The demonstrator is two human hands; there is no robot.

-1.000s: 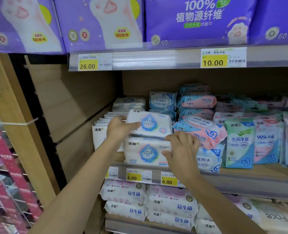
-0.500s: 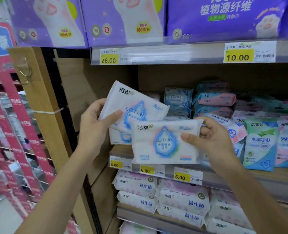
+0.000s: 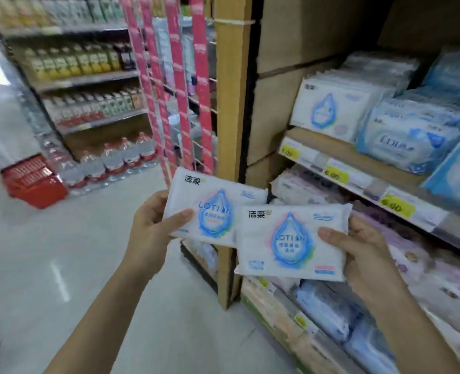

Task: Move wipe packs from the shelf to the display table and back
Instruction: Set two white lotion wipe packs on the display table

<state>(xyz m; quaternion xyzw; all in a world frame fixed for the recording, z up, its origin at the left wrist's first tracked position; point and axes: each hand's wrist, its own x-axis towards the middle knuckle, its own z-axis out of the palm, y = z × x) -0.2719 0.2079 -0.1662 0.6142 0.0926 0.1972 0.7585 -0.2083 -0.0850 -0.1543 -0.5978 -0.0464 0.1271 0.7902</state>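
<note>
Each hand carries a white wipe pack with a blue drop and the word LOTION. My left hand [image 3: 153,228] grips the left end of one pack [image 3: 212,209], thumb across its front. My right hand [image 3: 358,247] grips the right end of the other pack [image 3: 285,244], which overlaps the first pack's lower right corner. Both packs are in the air in front of the shelf's wooden end post [image 3: 230,103]. More of the same white packs [image 3: 331,109] stand at the left end of the shelf [image 3: 358,157] on my right. No display table is in view.
Blue and pink wipe packs [image 3: 412,136] fill the shelves at right, with yellow price tags [image 3: 336,174] on the rail. A red shopping basket [image 3: 34,182] sits on the aisle floor at left, beside bottled water [image 3: 113,160] and drink shelves [image 3: 83,76]. Pink banners [image 3: 180,85] hang by the post.
The view has swung left, away from the shelf toward the aisle. Both hands have come away from the shelf with their packs and now hold them lower, level and side by side.
</note>
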